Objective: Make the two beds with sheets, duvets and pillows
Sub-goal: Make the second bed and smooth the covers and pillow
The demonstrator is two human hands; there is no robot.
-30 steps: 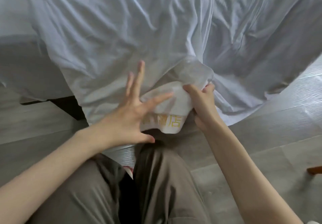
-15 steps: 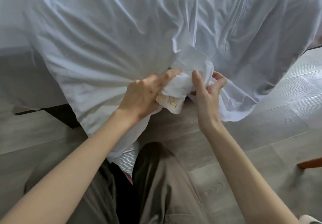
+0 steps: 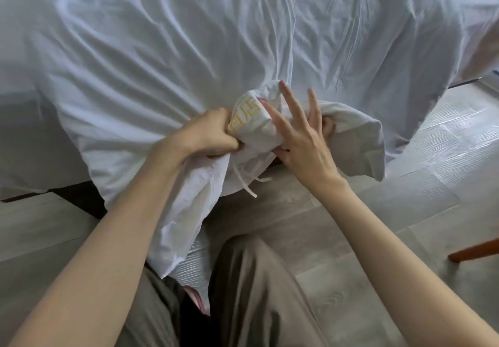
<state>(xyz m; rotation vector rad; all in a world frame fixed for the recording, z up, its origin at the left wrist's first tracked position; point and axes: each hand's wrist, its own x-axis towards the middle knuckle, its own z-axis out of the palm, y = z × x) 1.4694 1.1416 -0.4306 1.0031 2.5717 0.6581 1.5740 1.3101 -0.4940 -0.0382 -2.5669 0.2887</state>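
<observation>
A wrinkled white duvet cover [image 3: 167,49] lies spread over the bed and hangs off its near corner. At that corner a bunched white duvet corner [image 3: 249,114] with yellow stitched characters shows through the cover's opening. My left hand [image 3: 213,133] grips this bunch and the cover fabric in a fist. My right hand [image 3: 302,136] lies against the bunch from the right; the long fingers are straight and spread, and the thumb is tucked under the fabric. Thin white tie strings [image 3: 247,182] dangle below the bunch.
Grey wood-look floor [image 3: 405,184] runs below and to the right of the bed. A dark gap [image 3: 81,198] shows under the bed at left. A brown furniture leg [image 3: 475,252] stands at the right edge. My knees in olive trousers [image 3: 256,292] are close to the bed corner.
My left hand went from flat and spread to a fist round the bunched corner. The bunch rose and turned so the yellow characters face up. My right hand's fingers straightened.
</observation>
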